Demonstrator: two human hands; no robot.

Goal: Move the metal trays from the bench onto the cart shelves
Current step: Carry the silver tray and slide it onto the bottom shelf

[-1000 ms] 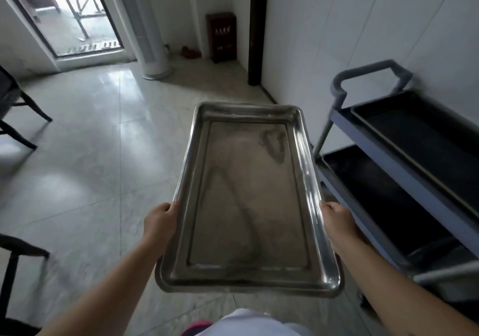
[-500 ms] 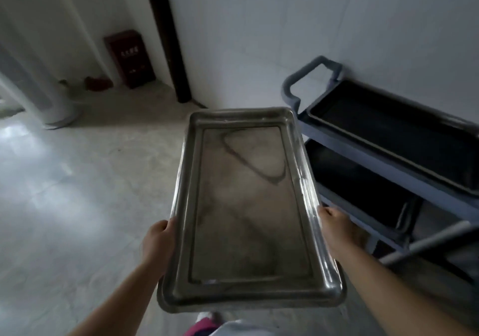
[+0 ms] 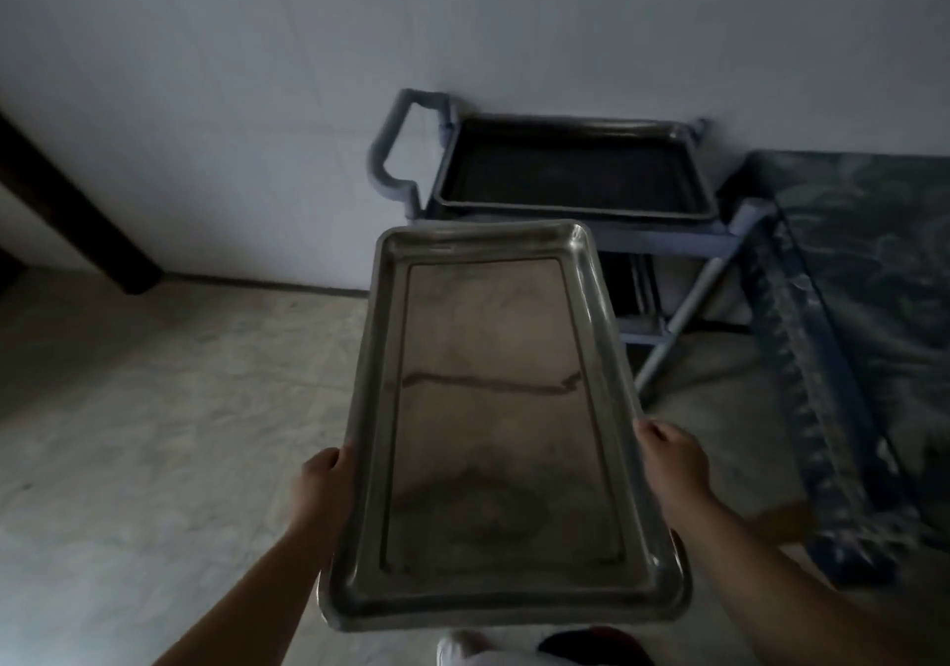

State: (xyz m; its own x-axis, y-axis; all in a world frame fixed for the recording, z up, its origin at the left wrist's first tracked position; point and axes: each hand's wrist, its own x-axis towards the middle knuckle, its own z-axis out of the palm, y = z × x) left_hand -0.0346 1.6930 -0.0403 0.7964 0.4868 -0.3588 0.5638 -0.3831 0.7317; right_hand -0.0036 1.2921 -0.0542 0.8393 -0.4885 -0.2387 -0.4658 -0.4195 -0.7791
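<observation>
Head view, pretty dim. Held a metal tray (image 3: 501, 424) out in front, long side pointing away, left hand (image 3: 321, 485) clamped on its left rim and right hand (image 3: 671, 465) clamped on the right rim, hands well apart with the whole tray between them. Tray up in the air, not on any shelf yet, its far end near the cart (image 3: 663, 241) and overlapping the front of it from this angle.

Could go wrong from here, just guessing: gripped only by thin edges near the close end, so the far end might dip and clip the top shelf's front rail. Top shelf already had a dark tray (image 3: 570, 172) on it, so dropping this one on top could scrape or sit crooked. Lower shelves looked tight, easy to jam a corner against the cart's leg.

Tray looked like smooth shiny steel, rectangular, rounded corners, raised rim with a flat sunken middle, smudgy reflections. Cart looked like blue-grey plastic with a chunky looped handle (image 3: 398, 151) and tube legs. Floor (image 3: 154, 434) pale marbled tile, wall (image 3: 257, 74) plain white
</observation>
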